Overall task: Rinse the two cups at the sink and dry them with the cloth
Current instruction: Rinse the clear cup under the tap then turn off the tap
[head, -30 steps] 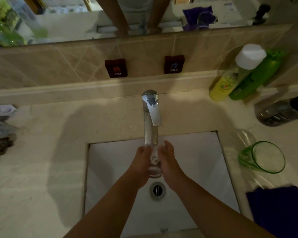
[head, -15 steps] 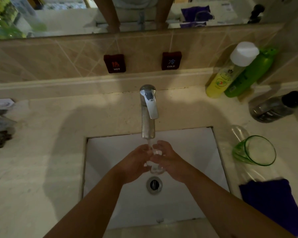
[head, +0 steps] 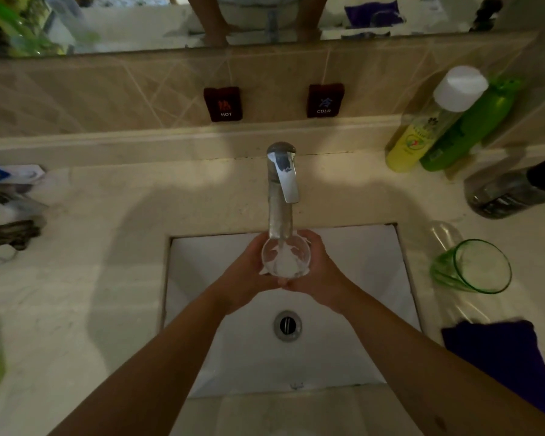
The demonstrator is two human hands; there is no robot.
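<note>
A clear glass cup [head: 285,258] stands mouth-up under the chrome tap [head: 282,190], and water runs into it. My left hand [head: 249,278] grips its left side and my right hand [head: 320,275] grips its right side, over the white sink [head: 375,278]. A green glass cup [head: 472,267] stands on the counter to the right of the sink. A dark purple cloth [head: 504,360] lies on the counter just in front of the green cup.
Yellow [head: 422,133] and green [head: 472,127] bottles stand at the back right, a dark pump bottle [head: 513,190] beside them. HOT [head: 222,103] and COLD [head: 324,100] signs hang on the tiled wall. Small items [head: 10,212] lie at the counter's left edge.
The clear cup was tilted between my hands under the stream; now it is turned mouth-up and held closer under the spout, with water filling it.
</note>
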